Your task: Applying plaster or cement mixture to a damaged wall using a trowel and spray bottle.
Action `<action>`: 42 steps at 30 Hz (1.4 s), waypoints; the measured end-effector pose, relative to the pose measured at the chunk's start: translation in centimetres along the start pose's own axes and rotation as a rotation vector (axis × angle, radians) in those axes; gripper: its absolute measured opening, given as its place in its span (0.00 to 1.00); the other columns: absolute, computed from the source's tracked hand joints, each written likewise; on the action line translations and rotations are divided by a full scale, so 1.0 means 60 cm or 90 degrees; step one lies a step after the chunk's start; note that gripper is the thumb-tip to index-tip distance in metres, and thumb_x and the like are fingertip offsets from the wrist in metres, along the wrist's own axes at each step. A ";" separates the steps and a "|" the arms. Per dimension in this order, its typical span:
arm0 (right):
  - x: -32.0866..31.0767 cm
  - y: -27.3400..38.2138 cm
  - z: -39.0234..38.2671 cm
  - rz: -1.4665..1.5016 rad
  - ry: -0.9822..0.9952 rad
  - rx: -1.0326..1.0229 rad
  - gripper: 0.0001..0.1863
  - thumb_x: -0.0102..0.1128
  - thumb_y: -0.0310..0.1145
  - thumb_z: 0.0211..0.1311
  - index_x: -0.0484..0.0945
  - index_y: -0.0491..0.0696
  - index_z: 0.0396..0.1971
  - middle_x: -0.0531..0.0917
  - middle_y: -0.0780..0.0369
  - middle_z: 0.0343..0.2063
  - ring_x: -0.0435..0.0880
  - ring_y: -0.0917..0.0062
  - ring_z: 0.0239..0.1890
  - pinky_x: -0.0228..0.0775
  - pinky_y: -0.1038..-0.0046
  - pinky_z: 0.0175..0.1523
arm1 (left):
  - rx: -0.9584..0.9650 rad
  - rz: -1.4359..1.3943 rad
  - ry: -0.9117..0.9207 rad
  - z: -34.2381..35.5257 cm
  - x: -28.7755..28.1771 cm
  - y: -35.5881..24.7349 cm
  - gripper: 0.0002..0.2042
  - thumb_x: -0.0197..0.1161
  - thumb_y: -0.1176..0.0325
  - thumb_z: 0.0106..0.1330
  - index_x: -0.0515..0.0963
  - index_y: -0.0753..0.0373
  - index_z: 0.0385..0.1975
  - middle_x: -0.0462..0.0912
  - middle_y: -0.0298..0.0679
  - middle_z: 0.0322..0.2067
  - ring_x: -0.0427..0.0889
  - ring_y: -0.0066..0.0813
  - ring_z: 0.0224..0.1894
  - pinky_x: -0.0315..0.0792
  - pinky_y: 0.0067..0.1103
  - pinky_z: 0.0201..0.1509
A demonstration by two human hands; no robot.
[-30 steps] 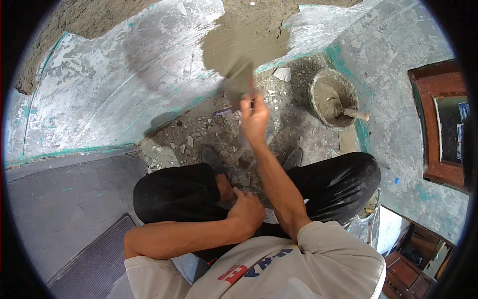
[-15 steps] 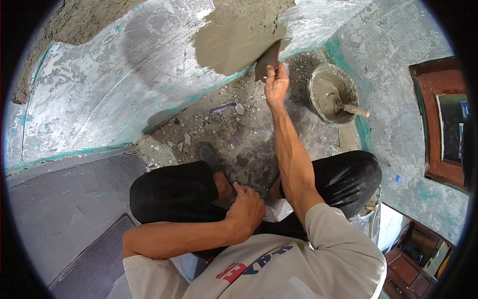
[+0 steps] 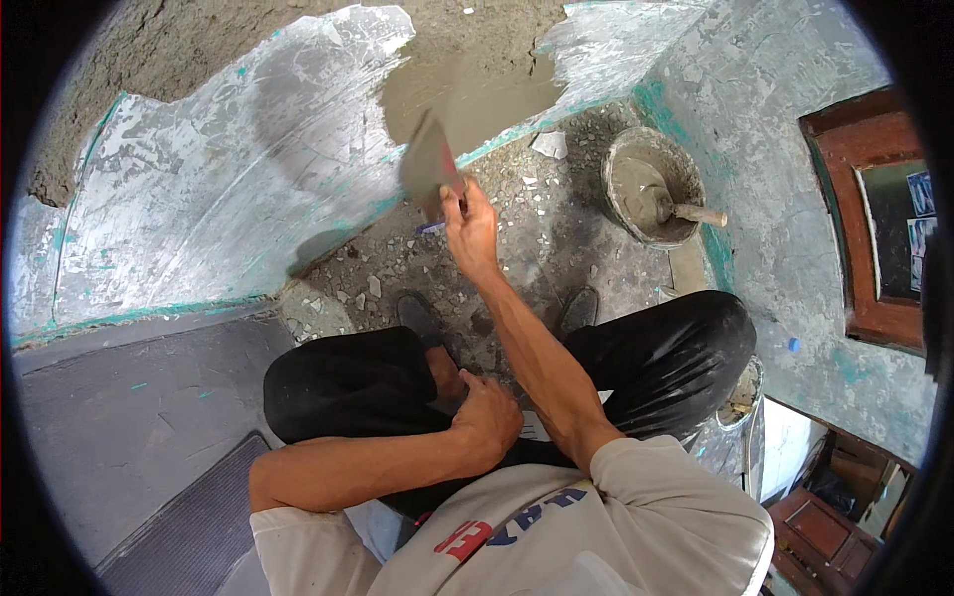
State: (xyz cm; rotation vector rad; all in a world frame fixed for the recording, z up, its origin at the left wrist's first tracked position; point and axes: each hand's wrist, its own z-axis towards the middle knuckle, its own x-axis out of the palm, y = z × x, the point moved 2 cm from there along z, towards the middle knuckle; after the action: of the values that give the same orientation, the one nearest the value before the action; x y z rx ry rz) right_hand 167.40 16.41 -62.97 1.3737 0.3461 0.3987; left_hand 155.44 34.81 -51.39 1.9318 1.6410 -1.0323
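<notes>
In my right hand [image 3: 470, 226] is a thin flat plastering blade [image 3: 425, 169], smeared grey with a reddish edge, pinched at its lower end. It is tilted up in front of the lower wall, over the lower left part of a wet patch of mortar [image 3: 487, 104]; whether it touches the wall I cannot tell. My left hand [image 3: 489, 412] lies in my lap beside my left leg, its fingers curled in and partly hidden, with nothing visible in them. To the right of my right hand stands a bucket [image 3: 608, 189] of wet mortar, with a wooden-handled trowel [image 3: 701, 215] resting in it.
Rubble and plaster chips [image 3: 374, 286] litter the floor along the wall, with a larger pale flake [image 3: 550, 145] near the patch. A second bucket [image 3: 740, 392] stands by my right knee. A wooden frame [image 3: 840, 209] is set in the right wall; a ribbed mat [image 3: 204, 507] lies at left.
My right hand has moved left with the blade, from the patch's lower right edge to its lower left, and the blade has turned. My left hand has hardly moved. The view has shifted slightly.
</notes>
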 end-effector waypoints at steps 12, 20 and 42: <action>-0.175 0.066 0.117 0.315 -0.057 0.184 0.07 0.61 0.24 0.69 0.80 0.43 0.45 0.83 0.63 0.38 0.86 0.75 0.39 0.92 0.64 0.39 | -0.012 -0.029 -0.027 -0.010 -0.025 0.017 0.16 0.61 0.62 0.68 0.84 0.67 0.48 0.85 0.50 0.47 0.82 0.51 0.53 0.72 0.56 0.61; -0.178 0.124 0.102 0.211 -0.070 0.119 0.11 0.63 0.29 0.68 0.81 0.43 0.48 0.86 0.62 0.38 0.86 0.75 0.34 0.87 0.68 0.36 | -0.005 -0.060 -0.013 -0.014 -0.037 0.025 0.17 0.62 0.62 0.68 0.84 0.66 0.50 0.85 0.49 0.48 0.82 0.51 0.55 0.72 0.55 0.62; 0.107 0.277 0.001 -0.289 0.073 -0.329 0.16 0.63 0.25 0.64 0.72 0.39 0.50 0.81 0.47 0.35 0.85 0.52 0.30 0.80 0.54 0.32 | 0.060 -0.045 -0.036 -0.016 0.016 -0.022 0.19 0.58 0.65 0.70 0.81 0.65 0.57 0.81 0.52 0.58 0.77 0.51 0.65 0.69 0.55 0.64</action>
State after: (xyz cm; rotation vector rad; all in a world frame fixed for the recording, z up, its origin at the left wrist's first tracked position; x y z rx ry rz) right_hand 171.89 21.83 -46.59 0.7396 0.5888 0.1690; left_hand 154.48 36.47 -51.28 1.8969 1.6685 -1.2013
